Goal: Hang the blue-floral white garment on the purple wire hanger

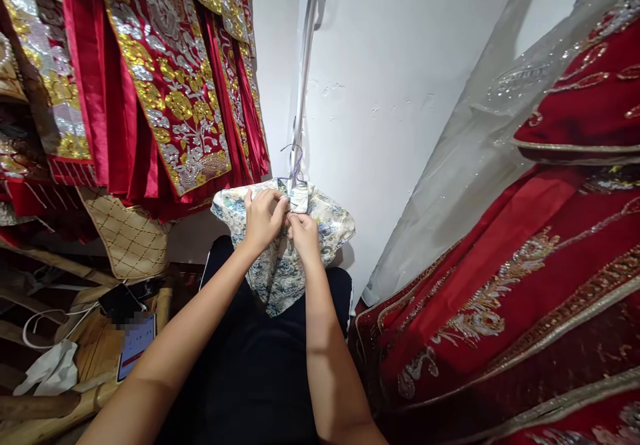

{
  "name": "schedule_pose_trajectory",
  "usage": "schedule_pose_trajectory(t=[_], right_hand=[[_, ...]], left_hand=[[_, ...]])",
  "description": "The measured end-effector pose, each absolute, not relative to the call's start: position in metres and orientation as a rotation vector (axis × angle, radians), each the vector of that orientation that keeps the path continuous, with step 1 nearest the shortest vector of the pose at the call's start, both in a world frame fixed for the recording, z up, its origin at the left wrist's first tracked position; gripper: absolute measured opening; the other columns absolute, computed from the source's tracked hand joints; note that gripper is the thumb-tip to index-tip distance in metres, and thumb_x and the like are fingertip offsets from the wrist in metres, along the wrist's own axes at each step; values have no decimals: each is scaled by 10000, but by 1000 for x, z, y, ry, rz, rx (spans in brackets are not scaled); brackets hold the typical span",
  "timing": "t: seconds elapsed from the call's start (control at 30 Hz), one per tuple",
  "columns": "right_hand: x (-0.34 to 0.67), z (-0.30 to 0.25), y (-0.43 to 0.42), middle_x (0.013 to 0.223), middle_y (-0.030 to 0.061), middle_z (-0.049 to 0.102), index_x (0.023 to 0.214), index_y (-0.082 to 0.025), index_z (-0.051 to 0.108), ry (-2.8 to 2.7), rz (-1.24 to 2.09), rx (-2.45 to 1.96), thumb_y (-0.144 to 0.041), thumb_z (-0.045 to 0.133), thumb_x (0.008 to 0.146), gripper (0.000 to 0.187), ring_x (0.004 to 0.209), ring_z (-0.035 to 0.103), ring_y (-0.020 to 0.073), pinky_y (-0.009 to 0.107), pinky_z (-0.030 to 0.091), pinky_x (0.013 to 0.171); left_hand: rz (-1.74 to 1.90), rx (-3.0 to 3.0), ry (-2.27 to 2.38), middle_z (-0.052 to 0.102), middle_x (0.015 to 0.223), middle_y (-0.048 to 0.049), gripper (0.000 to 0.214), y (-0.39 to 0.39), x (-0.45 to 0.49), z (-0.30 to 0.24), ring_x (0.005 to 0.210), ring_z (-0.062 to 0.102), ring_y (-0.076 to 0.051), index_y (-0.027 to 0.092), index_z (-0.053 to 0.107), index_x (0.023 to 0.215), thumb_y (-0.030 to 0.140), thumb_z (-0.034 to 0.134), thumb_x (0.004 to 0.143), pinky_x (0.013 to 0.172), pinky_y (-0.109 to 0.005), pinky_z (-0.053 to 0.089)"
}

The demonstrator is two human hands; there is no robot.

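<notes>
A cream blouse point(333, 221) with a blue and yellow floral print hangs in front of me on a thin wire hanger point(300, 177). Its stand-up collar is at the top, and its lower part hangs between my knees. My left hand point(264, 217) pinches the front edge just under the collar, thumb and index finger together. Right beside it, my right hand point(303, 235) grips the same front opening slightly lower. The fingertips of both hands nearly meet, and they hide whatever small fastening may be between them.
Red embroidered garments point(175, 91) hang at the left, and more red gowns point(500, 298) with a sheer veil point(440, 185) fill the right. A white wall point(380, 65) stands behind. At lower left, a bamboo chair point(95, 345) holds a phone point(137, 345), a white cable and tissue point(53, 368).
</notes>
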State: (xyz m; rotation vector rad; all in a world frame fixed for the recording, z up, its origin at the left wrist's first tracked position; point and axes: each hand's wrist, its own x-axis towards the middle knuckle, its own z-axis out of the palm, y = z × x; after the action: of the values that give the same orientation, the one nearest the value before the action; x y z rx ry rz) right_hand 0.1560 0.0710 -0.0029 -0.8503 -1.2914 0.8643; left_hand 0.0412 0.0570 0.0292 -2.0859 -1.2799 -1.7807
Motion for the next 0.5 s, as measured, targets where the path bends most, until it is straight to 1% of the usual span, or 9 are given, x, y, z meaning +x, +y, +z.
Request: schedule_pose_trajectory(t=[0.07,0.13,0.17,0.23,0.3,0.33,0.4,0.47,0.5], right_hand=[[159,-2,73,405,-50,462,623,-192,583,-1326,861,-879,-384,564,835,286,391,386,102,246,282,448],[160,-8,76,410,-49,469,608,-191,588,-1382,891,-947,-365,557,828,282,391,377,99,243,266,445],[160,-13,76,413,-46,475,591,-189,592,-1415,918,-989,-345,562,815,275,396,380,98,241,268,449],[161,-28,77,417,-37,488,544,-182,595,-1468,984,-1062,-307,575,781,269,408,395,96,236,284,461],[166,-42,74,418,-30,488,515,-179,587,-1486,1046,-1089,-300,569,768,281,410,396,94,234,287,461],[170,-46,71,424,-29,490,517,-179,587,-1487,1069,-1089,-309,564,771,286,410,394,93,232,283,458],[178,-47,65,441,-30,494,538,-180,594,-1488,1121,-1059,-331,560,782,289,414,382,87,226,263,447],[184,-40,57,455,-30,501,561,-180,607,-1515,1187,-982,-343,578,790,282,424,384,85,222,250,440],[186,-35,53,458,-28,506,573,-178,617,-1547,1225,-940,-344,589,793,277,430,390,84,220,249,439]], left_hand=[[-1839,-2056,-1278,708,988,-31,136,55,44,30,1006,625,-210,210,609,904,290,521,969,1183,-492,140],[-1926,-1997,-1259,702,973,-26,128,55,44,35,994,626,-202,207,607,900,281,526,967,1155,-463,216],[-1993,-1947,-1242,696,960,-26,131,55,42,40,977,627,-196,206,605,901,285,525,968,1113,-429,289],[-2169,-1808,-1203,675,925,-28,156,58,30,53,923,623,-179,199,601,912,312,514,976,965,-341,416],[-2386,-1665,-1185,651,904,-23,174,65,9,65,881,611,-157,188,603,921,339,533,972,842,-278,454],[-2539,-1577,-1206,644,913,-17,167,69,-4,68,884,604,-144,183,608,923,338,559,962,830,-258,456],[-2898,-1312,-1320,639,966,-7,126,78,-31,63,931,593,-117,180,617,941,299,578,958,866,-230,459],[-3195,-979,-1496,638,1050,-18,136,84,-51,41,987,590,-109,188,622,1000,260,507,997,910,-234,471],[-3267,-870,-1590,635,1096,-40,186,86,-55,25,1008,595,-124,188,622,1053,267,457,1018,916,-265,492]])
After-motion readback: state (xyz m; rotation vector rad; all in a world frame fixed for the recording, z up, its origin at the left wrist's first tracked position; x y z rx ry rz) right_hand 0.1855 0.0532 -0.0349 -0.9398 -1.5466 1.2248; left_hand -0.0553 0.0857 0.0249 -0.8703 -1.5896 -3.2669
